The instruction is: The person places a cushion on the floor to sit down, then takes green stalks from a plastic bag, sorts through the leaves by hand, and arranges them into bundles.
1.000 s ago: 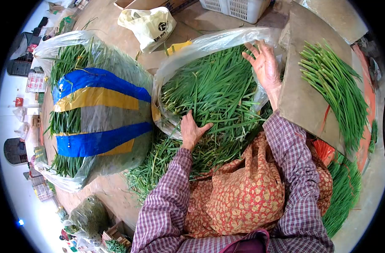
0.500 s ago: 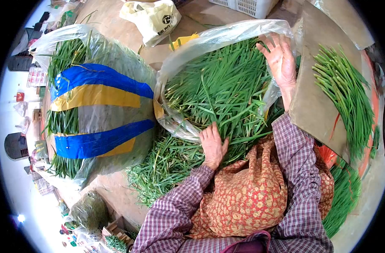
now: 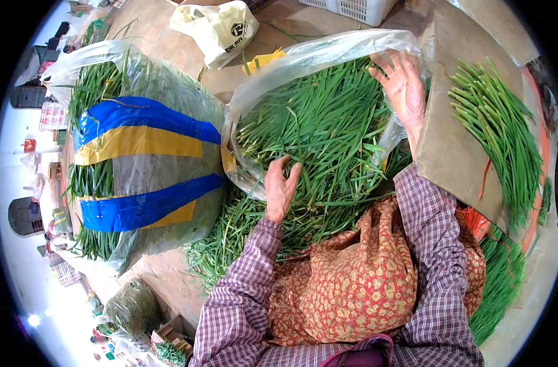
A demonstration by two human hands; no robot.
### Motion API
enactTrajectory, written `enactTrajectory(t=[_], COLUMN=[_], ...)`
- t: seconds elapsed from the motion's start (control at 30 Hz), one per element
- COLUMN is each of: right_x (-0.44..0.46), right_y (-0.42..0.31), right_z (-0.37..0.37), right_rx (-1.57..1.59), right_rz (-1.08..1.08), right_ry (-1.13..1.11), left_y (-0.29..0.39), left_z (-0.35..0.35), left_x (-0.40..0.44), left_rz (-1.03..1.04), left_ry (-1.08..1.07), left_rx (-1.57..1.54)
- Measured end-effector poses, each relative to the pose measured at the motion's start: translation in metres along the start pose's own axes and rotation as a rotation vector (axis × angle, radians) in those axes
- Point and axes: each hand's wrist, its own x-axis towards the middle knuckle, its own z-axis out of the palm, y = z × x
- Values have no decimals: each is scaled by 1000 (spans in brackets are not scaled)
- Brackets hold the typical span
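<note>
A clear plastic bag [image 3: 328, 48] lies open in front of me, filled with long green garlic chives [image 3: 318, 110]. My left hand [image 3: 280, 191] is at the bag's near rim, thumb and fingers apart over the chives. My right hand [image 3: 405, 88] is raised against the bag's right side, palm showing and fingers spread, with its fingertips by the plastic rim. Loose chives [image 3: 242, 235] lie in a heap below the bag, near my left forearm. A patterned red apron [image 3: 358, 287] covers my lap.
To the left stands a full plastic bag of chives with blue and yellow bands [image 3: 147, 144]. On the right, a bundle of chives [image 3: 496, 134] rests on a grey-brown board [image 3: 441, 153]. A cream tote bag [image 3: 221, 30] and a white crate [image 3: 358, 9] are at the back.
My left hand has moved left and slightly up along the bag's near rim, its thumb now raised. The right hand stays nearly in place by the bag's right side.
</note>
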Motion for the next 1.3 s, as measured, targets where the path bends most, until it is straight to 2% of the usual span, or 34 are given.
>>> enactTrajectory(t=[0.1,0.2,0.3,0.37,0.43,0.47,0.5,0.57,0.6,0.67,0.7,0.8,0.9,0.97,1.03,1.1,1.27,1.3], right_x=[-2,-11,-26,-31,-26,-21,-19,-20,-21,-22,-21,-22,-20,-22,-22,-22,-25,-25], right_y=[-2,3,5,7,-3,-6,-8,-10,-7,-2,-2,-9,-8,-8,-8,-7,-11,-13], right_z=[-11,-18,-3,4,12,11,10,9,8,8,10,15,8,9,7,5,1,1], right_rx=[-22,-85,-201,-313,-299,-227,-155,-158,-175,-180,-181,-172,-183,-186,-191,-177,-220,-234], right_rz=[69,167,287,322,289,237,184,174,160,142,138,146,140,143,146,160,155,164], right_ry=[46,71,61,39,48,52,59,67,55,52,55,70,64,74,83,89,112,113], left_y=[-10,-7,15,12,2,1,-8,-9,-11,-18,-19,-21,-7,2,24,33,34,36], left_z=[8,14,27,21,4,-8,-16,-29,-28,-20,-14,16,45,64,80,86,58,54], left_x=[-23,-50,-67,-64,-47,-36,-24,2,14,34,40,48,40,31,9,-4,12,16], left_rz=[-190,-75,185,219,107,24,46,175,176,404,408,177,96,56,126,158,117,42], left_ry=[-95,-165,-141,-114,-207,-197,-136,-29,-25,34,32,23,106,77,-41,7,-23,-33], left_rx=[-129,47,440,413,152,-24,-141,145,149,445,443,630,653,517,565,508,380,304])
